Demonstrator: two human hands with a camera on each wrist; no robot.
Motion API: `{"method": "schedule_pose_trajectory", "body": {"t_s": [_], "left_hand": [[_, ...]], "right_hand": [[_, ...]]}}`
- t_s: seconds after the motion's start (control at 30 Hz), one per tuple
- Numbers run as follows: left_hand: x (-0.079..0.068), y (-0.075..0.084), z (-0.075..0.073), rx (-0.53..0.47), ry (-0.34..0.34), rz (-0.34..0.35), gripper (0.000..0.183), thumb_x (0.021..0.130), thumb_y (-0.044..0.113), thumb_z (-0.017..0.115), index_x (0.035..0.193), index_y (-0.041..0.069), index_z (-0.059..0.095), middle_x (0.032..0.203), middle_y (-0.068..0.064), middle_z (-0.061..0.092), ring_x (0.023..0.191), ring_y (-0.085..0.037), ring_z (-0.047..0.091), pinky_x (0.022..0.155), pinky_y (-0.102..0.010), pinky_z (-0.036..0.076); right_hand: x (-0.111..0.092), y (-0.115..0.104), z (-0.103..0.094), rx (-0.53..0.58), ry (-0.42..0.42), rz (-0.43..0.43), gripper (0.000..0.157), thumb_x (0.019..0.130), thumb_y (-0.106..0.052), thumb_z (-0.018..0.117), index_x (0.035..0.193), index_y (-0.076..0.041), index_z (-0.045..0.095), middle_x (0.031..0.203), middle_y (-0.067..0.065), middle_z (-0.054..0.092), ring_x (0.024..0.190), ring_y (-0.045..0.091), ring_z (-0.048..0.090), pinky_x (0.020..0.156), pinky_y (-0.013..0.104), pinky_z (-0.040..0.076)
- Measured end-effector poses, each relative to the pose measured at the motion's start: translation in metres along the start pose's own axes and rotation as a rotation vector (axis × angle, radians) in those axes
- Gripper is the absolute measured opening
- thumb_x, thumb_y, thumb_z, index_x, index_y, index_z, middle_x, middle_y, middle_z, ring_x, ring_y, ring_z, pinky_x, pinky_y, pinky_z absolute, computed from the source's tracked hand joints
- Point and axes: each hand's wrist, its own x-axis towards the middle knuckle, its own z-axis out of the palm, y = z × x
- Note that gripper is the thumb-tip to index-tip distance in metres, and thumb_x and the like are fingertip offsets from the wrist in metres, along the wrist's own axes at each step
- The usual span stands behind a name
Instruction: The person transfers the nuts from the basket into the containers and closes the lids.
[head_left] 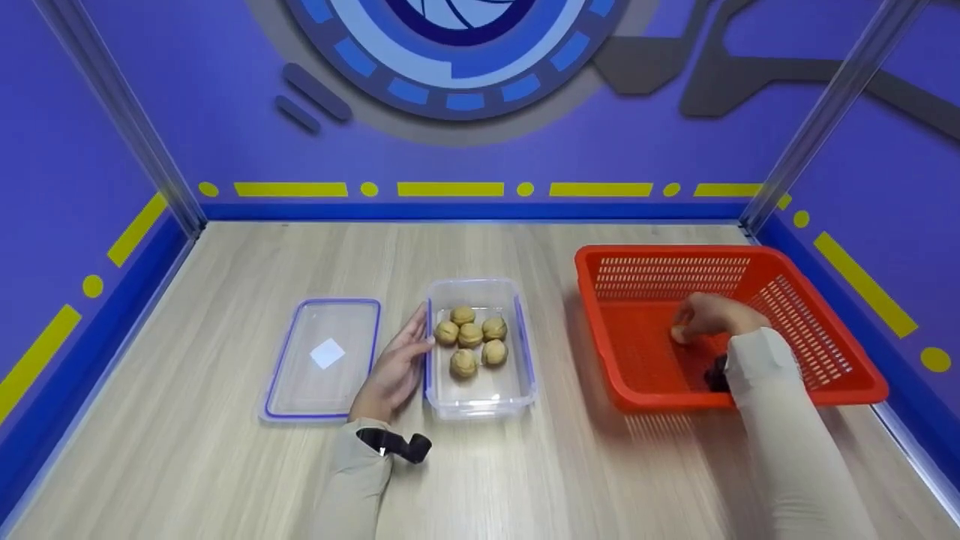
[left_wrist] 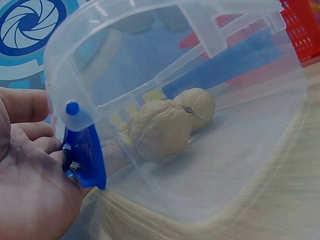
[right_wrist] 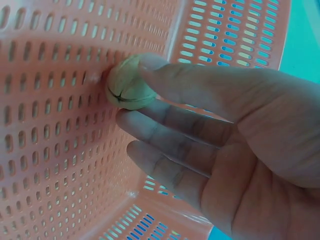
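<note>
A clear plastic container (head_left: pixel 481 390) with a blue edge holds several walnuts (head_left: pixel 470 334). My left hand (head_left: pixel 394 367) touches its left wall, with the fingers along the outside and the thumb by the rim. In the left wrist view the palm lies close to a blue latch (left_wrist: pixel 87 150) on that side. Inside the red basket (head_left: pixel 615 330), my right hand (head_left: pixel 709 315) pinches a walnut (right_wrist: pixel 129 85) between thumb and fingertips. The right wrist view shows this walnut right at the basket's slotted surface.
A clear lid (head_left: pixel 307 386) with a blue seal lies flat on the wooden table (head_left: pixel 540 480), left of the container. Blue-purple panels (head_left: pixel 225 135) enclose the back and sides. The basket's raised rim stands close to the right panel.
</note>
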Motion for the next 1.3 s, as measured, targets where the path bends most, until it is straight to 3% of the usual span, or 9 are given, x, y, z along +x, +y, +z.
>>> {"method": "schedule_pose_trajectory", "body": {"t_s": [0.2, 0.43, 0.77, 1.07, 1.3], "left_hand": [[0.000, 0.001, 0.001, 0.004, 0.002, -0.002, 0.071, 0.091, -0.012, 0.035, 0.153, 0.004, 0.005, 0.162, -0.009, -0.007, 0.149, -0.023, -0.010, 0.123, -0.035, -0.007], [0.001, 0.001, 0.001, 0.010, -0.031, 0.025, 0.070, 0.091, -0.013, 0.032, 0.153, 0.001, 0.001, 0.162, -0.012, -0.010, 0.149, -0.025, -0.013, 0.122, -0.036, -0.008], [0.001, 0.001, 0.001, 0.005, -0.020, 0.019, 0.070, 0.092, -0.011, 0.034, 0.153, 0.002, 0.002, 0.162, -0.011, -0.010, 0.149, -0.024, -0.013, 0.122, -0.035, -0.008], [0.001, 0.002, 0.001, 0.000, -0.007, 0.007, 0.069, 0.093, -0.011, 0.035, 0.153, 0.003, 0.003, 0.162, -0.010, -0.009, 0.149, -0.023, -0.012, 0.122, -0.034, -0.008], [0.001, 0.000, 0.002, -0.003, -0.003, 0.013, 0.070, 0.092, -0.011, 0.036, 0.153, 0.003, 0.004, 0.162, -0.010, -0.008, 0.149, -0.023, -0.012, 0.122, -0.034, -0.008]], "right_hand": [[0.001, 0.001, 0.001, 0.026, -0.028, 0.047, 0.039, 0.085, -0.032, 0.070, 0.113, -0.007, 0.064, 0.106, 0.012, 0.062, 0.098, 0.031, 0.055, 0.087, 0.055, 0.050], [0.003, 0.000, 0.002, -0.035, -0.041, -0.025, 0.028, 0.086, -0.029, 0.069, 0.102, -0.006, 0.066, 0.092, 0.007, 0.062, 0.088, 0.024, 0.054, 0.079, 0.043, 0.050], [0.002, -0.002, 0.001, -0.012, -0.048, -0.020, 0.030, 0.087, -0.032, 0.069, 0.103, -0.008, 0.067, 0.095, 0.006, 0.063, 0.091, 0.025, 0.056, 0.083, 0.048, 0.050], [-0.003, -0.006, -0.004, -0.045, 0.014, -0.152, 0.025, 0.089, -0.021, 0.066, 0.107, -0.005, 0.069, 0.094, 0.005, 0.067, 0.090, 0.023, 0.058, 0.086, 0.048, 0.052], [-0.004, -0.016, -0.010, -0.041, 0.049, -0.234, 0.023, 0.084, -0.013, 0.068, 0.104, 0.000, 0.068, 0.087, 0.005, 0.065, 0.081, 0.018, 0.055, 0.073, 0.029, 0.050]]}}
